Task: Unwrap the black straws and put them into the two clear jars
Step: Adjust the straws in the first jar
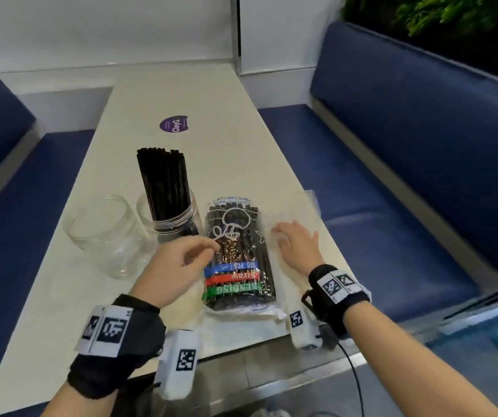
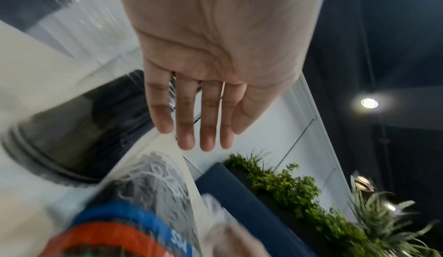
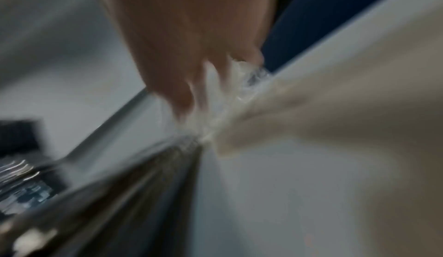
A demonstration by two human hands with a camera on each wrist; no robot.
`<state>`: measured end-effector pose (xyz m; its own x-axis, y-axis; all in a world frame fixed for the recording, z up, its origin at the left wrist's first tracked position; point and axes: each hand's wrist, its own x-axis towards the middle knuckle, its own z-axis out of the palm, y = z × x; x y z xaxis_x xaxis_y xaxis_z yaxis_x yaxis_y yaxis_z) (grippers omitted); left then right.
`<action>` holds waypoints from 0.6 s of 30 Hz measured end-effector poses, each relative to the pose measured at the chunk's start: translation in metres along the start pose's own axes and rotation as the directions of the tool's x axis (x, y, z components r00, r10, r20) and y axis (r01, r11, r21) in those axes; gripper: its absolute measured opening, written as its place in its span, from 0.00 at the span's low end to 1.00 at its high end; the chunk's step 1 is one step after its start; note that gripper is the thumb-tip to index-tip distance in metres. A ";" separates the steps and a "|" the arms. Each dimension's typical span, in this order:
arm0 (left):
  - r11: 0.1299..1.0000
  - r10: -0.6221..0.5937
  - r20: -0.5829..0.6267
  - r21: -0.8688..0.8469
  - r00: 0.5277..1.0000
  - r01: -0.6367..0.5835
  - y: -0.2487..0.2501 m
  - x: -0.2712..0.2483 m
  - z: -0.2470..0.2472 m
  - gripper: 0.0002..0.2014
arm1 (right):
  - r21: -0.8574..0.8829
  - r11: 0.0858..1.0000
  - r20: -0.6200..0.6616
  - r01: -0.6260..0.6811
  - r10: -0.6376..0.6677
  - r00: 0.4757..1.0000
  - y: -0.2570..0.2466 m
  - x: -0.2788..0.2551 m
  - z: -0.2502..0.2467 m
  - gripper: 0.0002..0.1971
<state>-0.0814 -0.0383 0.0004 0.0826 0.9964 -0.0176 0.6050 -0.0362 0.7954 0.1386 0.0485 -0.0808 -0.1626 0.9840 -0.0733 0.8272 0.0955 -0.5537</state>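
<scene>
- On the table [image 1: 61,299], directly ahead of both hands, lies a sealed pack of black straws [image 1: 237,257]; its long axis runs away from the person, the end with the coloured bands near, the far end toward the jars.
- Left hand [image 1: 178,266]: over the pack's left edge, at or just above the film; the head view shows the fingers loosely bent, the left wrist view shows them straight and together. It holds nothing.
- Right hand [image 1: 297,245]: just right of the pack, fingers spread and laid on loose clear wrapper [image 1: 302,212] that lies flat on the table. Whether it pinches the film cannot be told; the right wrist view is too blurred.
- Both hands flank the pack at mid-length; the left is the closer to its body, the right touches film only.
- Filled jar [image 1: 171,215]: upright, just beyond the pack's far left corner, holding a bundle of loose black straws [image 1: 163,182] standing on end.
- Empty jar [image 1: 106,233]: upright, left of the filled jar, on the left hand's side.
- Judgement: the pack is unopened; opening calls for a grip at one end, then a carry leftward to the empty jar.
- Risk, as judged: slippery film and straws spilling.
</scene>
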 end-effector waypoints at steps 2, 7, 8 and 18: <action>1.000 -0.004 -0.084 -0.026 0.996 0.002 -0.005 -0.001 -0.008 0.11 | -0.014 1.000 0.187 0.009 -0.006 0.982 0.003 -0.001 0.007 0.20; 1.000 -0.007 -0.183 -0.003 0.983 0.007 -0.007 0.001 -0.020 0.11 | -0.149 0.986 0.326 0.068 -0.016 0.945 -0.010 0.007 -0.003 0.19; 1.000 -0.013 -0.199 0.000 0.980 0.013 -0.006 0.002 -0.020 0.11 | -0.146 0.988 0.289 0.053 -0.009 0.957 -0.012 0.007 -0.005 0.17; 0.994 -0.043 -0.516 0.067 0.856 0.090 -0.020 0.008 -0.037 0.10 | -0.178 0.978 0.002 0.111 -0.113 0.994 -0.039 0.000 -0.025 0.09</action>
<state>-0.1220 -0.0269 0.0063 -0.3636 0.8935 0.2635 0.6616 0.0486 0.7483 0.1198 0.0488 -0.0379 -0.2560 0.9666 -0.0118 0.8863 0.2298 -0.4021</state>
